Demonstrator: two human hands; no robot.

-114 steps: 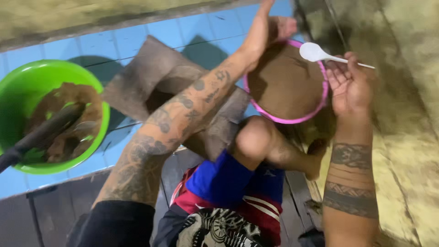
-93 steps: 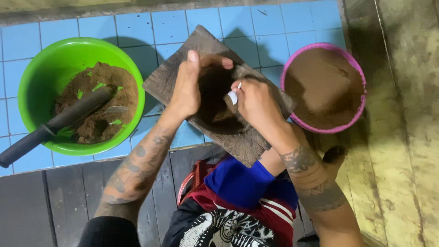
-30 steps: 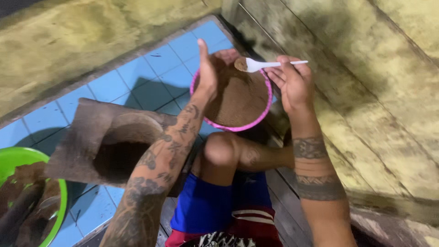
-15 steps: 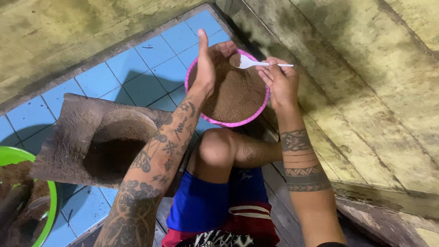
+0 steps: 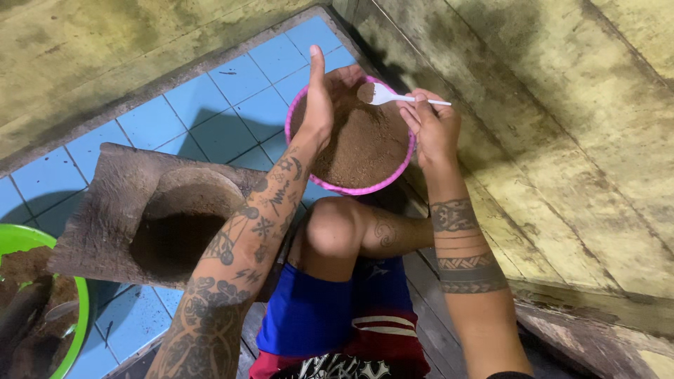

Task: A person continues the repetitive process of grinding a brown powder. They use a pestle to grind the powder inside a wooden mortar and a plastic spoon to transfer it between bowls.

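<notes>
Toward 12 o'clock in the head view, a pink-rimmed bowl point(image 5: 330, 184) of brown powder sits on blue floor tiles point(image 5: 232, 98), beside a worn concrete wall point(image 5: 562, 140) at 3 o'clock. A seated person's left hand point(image 5: 319, 105) lies open against the bowl's left rim, fingers straight and pointing away, the palm touching the powder. Their right hand point(image 5: 432, 126) is closed around the handle of a white plastic spoon point(image 5: 393, 97), pinching it between thumb and fingers; the spoon's bowl carries a heap of powder above the far edge of the pink-rimmed bowl. At 9 o'clock, near the left forearm, lies a rough wooden block point(image 5: 105, 210) with a round dark hollow. A green basin point(image 5: 77, 309) holding a brown mass shows at 8 o'clock, cut by the frame.
</notes>
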